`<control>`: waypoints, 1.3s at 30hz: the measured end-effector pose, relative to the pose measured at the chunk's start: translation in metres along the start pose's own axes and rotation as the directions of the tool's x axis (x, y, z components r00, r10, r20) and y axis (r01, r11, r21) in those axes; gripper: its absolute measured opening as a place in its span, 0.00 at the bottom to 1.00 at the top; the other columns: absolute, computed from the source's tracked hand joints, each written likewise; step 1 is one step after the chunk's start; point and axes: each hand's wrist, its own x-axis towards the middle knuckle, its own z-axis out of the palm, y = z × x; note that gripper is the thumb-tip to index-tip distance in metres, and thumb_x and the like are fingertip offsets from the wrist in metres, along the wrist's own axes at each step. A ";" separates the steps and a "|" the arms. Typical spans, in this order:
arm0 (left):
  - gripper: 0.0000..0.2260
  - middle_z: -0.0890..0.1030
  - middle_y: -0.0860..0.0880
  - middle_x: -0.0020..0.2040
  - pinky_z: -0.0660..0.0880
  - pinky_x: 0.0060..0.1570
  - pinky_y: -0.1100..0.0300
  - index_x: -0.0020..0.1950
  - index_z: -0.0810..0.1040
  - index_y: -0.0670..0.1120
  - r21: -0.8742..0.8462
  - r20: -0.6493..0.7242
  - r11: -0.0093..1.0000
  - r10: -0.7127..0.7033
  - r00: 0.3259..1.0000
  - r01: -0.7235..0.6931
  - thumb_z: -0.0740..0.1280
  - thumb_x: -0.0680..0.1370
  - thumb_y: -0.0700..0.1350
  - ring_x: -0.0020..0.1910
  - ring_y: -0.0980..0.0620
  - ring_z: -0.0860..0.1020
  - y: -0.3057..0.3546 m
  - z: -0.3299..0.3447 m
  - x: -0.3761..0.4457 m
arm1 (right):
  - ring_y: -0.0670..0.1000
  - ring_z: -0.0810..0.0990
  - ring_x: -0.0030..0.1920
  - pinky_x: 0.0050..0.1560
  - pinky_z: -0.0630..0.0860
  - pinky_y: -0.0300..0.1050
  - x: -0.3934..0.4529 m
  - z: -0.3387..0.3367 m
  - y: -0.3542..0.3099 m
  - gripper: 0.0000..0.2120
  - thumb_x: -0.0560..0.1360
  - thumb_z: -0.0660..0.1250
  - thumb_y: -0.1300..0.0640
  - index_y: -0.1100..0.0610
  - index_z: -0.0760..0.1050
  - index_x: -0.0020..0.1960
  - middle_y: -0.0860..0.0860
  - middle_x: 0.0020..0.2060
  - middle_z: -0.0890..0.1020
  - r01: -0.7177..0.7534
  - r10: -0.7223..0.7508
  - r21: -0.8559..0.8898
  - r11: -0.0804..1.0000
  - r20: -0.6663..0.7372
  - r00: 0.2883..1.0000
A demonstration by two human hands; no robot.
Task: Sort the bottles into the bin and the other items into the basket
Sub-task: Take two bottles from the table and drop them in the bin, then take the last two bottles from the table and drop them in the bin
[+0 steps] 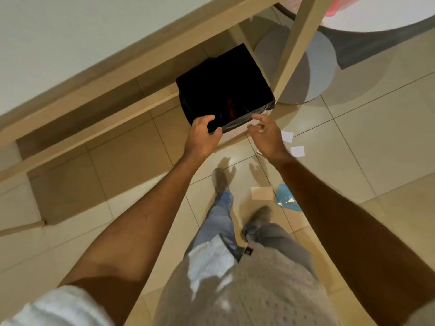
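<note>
Bin: a square bin (223, 90) lined with a black bag stands on the tiled floor (376, 137), tucked partly under the pale wooden table (164, 43), just beside one of its legs (299, 43).
Inside the bin: mostly dark — a faint reddish shape (231, 109) shows near the near wall, too dim to name.
Left hand: the left hand (203, 135) grips the near rim of the bin, fingers curled over the bag's edge and thumb below it — clamped on the rim.
Right hand: the right hand (264, 135) hovers just beside the bin's near right corner, fingers spread apart and empty, not touching it as far as can be seen.
Floor litter: two small white paper squares (287, 136) lie right of the right hand; a beige card (262, 193) and a blue wrapper (286, 198) lie close together nearer the person's feet.
Person: stands over the bin, both bare forearms stretched forward.
</note>
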 end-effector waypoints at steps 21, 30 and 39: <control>0.22 0.72 0.60 0.66 0.73 0.59 0.66 0.72 0.72 0.59 -0.176 -0.526 0.920 0.213 0.823 -0.351 0.65 0.78 0.58 0.59 0.67 0.74 0.144 -0.157 -0.063 | 0.38 0.74 0.61 0.56 0.74 0.36 -0.025 -0.116 -0.246 0.16 0.78 0.65 0.51 0.44 0.73 0.66 0.43 0.65 0.74 0.618 -0.619 -0.050 0.784 -0.135 0.774; 0.21 0.74 0.51 0.70 0.77 0.56 0.63 0.73 0.72 0.50 -0.229 -0.708 0.876 0.149 0.690 -0.424 0.68 0.80 0.50 0.61 0.55 0.76 0.147 -0.305 0.034 | 0.44 0.73 0.65 0.63 0.75 0.42 0.052 -0.073 -0.367 0.17 0.80 0.67 0.52 0.47 0.70 0.69 0.46 0.69 0.73 0.725 -0.731 -0.094 0.682 -0.128 0.670; 0.26 0.73 0.49 0.70 0.77 0.58 0.52 0.75 0.69 0.48 -0.256 -0.751 0.899 0.046 0.658 -0.355 0.71 0.79 0.51 0.63 0.51 0.75 0.093 -0.440 0.149 | 0.54 0.73 0.67 0.62 0.72 0.41 0.165 0.005 -0.469 0.25 0.78 0.71 0.57 0.57 0.68 0.73 0.57 0.68 0.73 0.741 -0.792 -0.298 0.602 -0.106 0.602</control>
